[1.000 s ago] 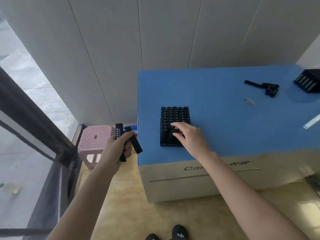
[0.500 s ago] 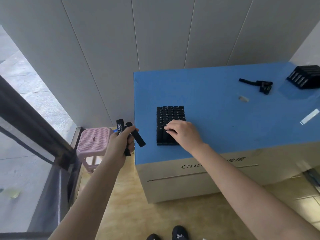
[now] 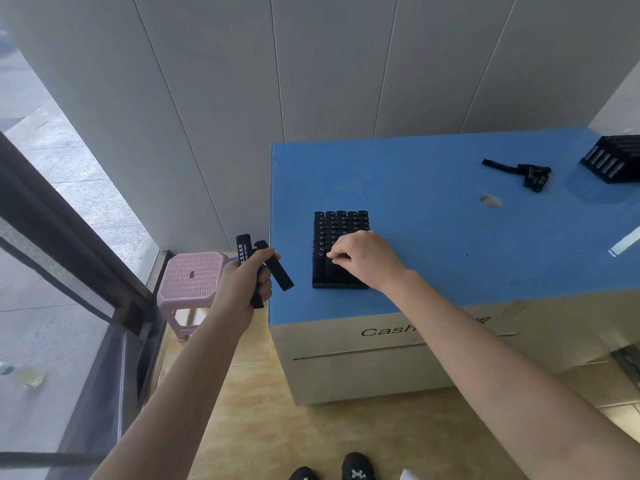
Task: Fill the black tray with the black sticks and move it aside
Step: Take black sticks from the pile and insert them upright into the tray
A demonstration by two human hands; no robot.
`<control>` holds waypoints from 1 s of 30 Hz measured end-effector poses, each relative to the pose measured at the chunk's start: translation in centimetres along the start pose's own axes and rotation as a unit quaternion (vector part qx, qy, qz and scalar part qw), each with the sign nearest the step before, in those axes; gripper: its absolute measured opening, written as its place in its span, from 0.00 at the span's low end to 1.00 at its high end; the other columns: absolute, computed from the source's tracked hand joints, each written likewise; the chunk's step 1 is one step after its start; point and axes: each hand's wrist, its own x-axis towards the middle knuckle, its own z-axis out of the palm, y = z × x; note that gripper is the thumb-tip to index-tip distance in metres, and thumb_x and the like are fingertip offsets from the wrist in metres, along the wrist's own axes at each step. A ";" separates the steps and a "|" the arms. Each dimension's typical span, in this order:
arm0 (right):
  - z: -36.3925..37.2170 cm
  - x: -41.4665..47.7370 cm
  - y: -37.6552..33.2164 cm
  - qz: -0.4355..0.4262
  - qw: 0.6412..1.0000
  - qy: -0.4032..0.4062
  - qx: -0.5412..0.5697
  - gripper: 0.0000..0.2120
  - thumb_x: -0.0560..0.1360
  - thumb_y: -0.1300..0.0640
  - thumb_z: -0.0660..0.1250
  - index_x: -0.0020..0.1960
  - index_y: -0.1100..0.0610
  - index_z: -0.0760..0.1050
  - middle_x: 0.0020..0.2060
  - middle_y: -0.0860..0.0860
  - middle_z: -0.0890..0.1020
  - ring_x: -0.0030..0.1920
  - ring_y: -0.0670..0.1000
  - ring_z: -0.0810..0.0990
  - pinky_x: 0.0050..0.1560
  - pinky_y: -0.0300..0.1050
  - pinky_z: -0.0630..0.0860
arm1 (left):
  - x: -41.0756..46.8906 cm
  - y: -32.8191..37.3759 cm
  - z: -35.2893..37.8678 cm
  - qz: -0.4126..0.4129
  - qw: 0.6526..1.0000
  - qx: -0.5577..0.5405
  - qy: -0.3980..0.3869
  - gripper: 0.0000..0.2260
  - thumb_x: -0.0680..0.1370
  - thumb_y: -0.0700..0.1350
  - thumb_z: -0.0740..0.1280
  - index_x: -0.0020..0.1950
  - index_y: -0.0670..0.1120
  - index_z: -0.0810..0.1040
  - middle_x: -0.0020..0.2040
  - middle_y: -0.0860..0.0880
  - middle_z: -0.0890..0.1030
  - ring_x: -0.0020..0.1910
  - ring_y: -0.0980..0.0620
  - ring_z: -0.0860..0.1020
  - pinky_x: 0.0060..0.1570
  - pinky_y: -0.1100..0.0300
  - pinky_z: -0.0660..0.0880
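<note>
The black tray [image 3: 341, 225] lies near the front left corner of the blue table top [image 3: 433, 244], with several black sticks standing in rows in it. My right hand [image 3: 367, 259] hovers over the tray's near right part, and its curled fingertips pinch the top of a stick in the tray. The hand hides the near right slots. My left hand [image 3: 242, 289] is just off the table's left edge and grips a few loose black sticks [image 3: 278, 271], one of them with white print.
Further loose black sticks [image 3: 519, 171] and a second black tray [image 3: 614, 161] lie at the table's far right. A small hole [image 3: 490, 200] and a white strip [image 3: 623, 244] mark the top. A pink stool [image 3: 190, 277] stands left of the table, beside a dark window frame.
My right hand has curled its fingers and drawn slightly left over the tray's near rows. My left hand has kept its sticks and stayed beside the table's edge.
</note>
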 end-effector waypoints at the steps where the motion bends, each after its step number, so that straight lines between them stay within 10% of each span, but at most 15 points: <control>1: 0.0 0.0 0.0 0.001 1.000 0.004 0.001 0.09 0.76 0.58 0.66 0.53 0.56 0.81 0.51 0.49 0.84 0.53 0.51 0.79 0.49 0.38 0.67 | 0.0 0.0 0.0 0.001 1.000 -0.001 0.001 0.08 0.79 0.42 0.63 0.45 0.38 0.77 0.20 0.52 0.65 0.18 0.57 0.62 0.19 0.67 0.60; 21: 2.3 -2.1 1.1 -0.061 0.988 0.133 -0.041 0.17 0.69 0.71 0.67 0.55 0.57 0.80 0.44 0.51 0.81 0.41 0.55 0.76 0.36 0.42 0.70 | -0.4 -0.1 0.7 -0.002 1.000 -0.012 -0.005 0.09 0.79 0.43 0.63 0.46 0.38 0.78 0.21 0.52 0.65 0.19 0.56 0.62 0.20 0.66 0.60; 25: 2.2 -3.5 0.8 0.048 0.975 0.185 0.112 0.19 0.74 0.71 0.58 0.60 0.59 0.76 0.49 0.52 0.78 0.48 0.50 0.75 0.50 0.39 0.72 | -0.3 -0.4 0.8 -0.016 1.000 -0.012 -0.017 0.10 0.79 0.44 0.63 0.49 0.38 0.78 0.21 0.51 0.67 0.19 0.57 0.63 0.19 0.66 0.61; 30: 1.8 -5.5 -1.5 0.231 0.878 0.187 0.376 0.14 0.78 0.67 0.56 0.52 0.56 0.78 0.41 0.50 0.80 0.39 0.46 0.78 0.44 0.39 0.75 | -0.1 -0.6 0.9 -0.044 0.998 -0.014 -0.037 0.11 0.79 0.45 0.63 0.53 0.38 0.78 0.24 0.51 0.68 0.19 0.57 0.63 0.19 0.66 0.62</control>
